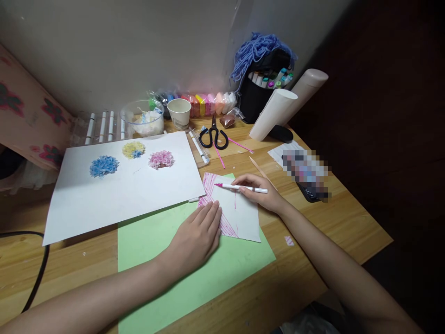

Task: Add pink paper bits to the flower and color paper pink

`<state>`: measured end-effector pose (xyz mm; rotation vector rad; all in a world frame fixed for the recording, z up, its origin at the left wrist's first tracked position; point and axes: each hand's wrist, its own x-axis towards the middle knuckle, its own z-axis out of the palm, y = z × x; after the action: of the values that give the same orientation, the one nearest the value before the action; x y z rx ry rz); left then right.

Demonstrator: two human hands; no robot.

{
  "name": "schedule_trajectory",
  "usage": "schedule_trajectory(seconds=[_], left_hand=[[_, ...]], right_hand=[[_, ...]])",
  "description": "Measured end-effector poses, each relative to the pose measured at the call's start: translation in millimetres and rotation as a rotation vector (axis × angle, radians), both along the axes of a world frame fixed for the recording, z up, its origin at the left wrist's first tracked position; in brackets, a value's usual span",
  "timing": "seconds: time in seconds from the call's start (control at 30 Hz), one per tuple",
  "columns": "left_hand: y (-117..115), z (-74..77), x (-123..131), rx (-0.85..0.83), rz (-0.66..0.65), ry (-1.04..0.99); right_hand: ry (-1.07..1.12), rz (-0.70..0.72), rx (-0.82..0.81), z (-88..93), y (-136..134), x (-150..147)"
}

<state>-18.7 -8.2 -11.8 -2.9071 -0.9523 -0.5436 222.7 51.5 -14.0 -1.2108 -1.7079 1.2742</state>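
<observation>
Currently, shading the white paper piece pink

The white paper piece lies mostly on the green sheet, partly striped pink. My left hand presses flat on it, fingers extended and close together. My right hand pinches the pink marker, its tip at the stripes. I judge shading part-done; the next stroke calls for a steady tip.

Blue yarn atop black container; paper cup beside clear bowl.
</observation>
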Motion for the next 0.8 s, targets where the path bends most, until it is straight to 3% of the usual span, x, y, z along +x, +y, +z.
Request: schedule_trajectory(seconds=[0.27, 0.4, 0.6, 0.8], left_hand=[[-0.4, -1.3, -0.1, -0.035, 0.003, -0.014], [-0.7, -0.6, -0.3, -0.033, 0.001, -0.01], [-0.4, 0.9, -0.3, -0.016, -0.001, 0.007], [-0.3, 0.3, -0.3, -0.013, 0.003, 0.007]], right_hand=[[0.011, -0.144, 0.068, -4.3, 4.3, 1.2], [0.059, -0.031, 0.042, -2.5, 1.3, 4.5], [-0.078, 0.18, 0.041, 3.8, -2.2, 4.7], [-0.083, 0.126, 0.031, 2.0, -1.2, 4.0]])
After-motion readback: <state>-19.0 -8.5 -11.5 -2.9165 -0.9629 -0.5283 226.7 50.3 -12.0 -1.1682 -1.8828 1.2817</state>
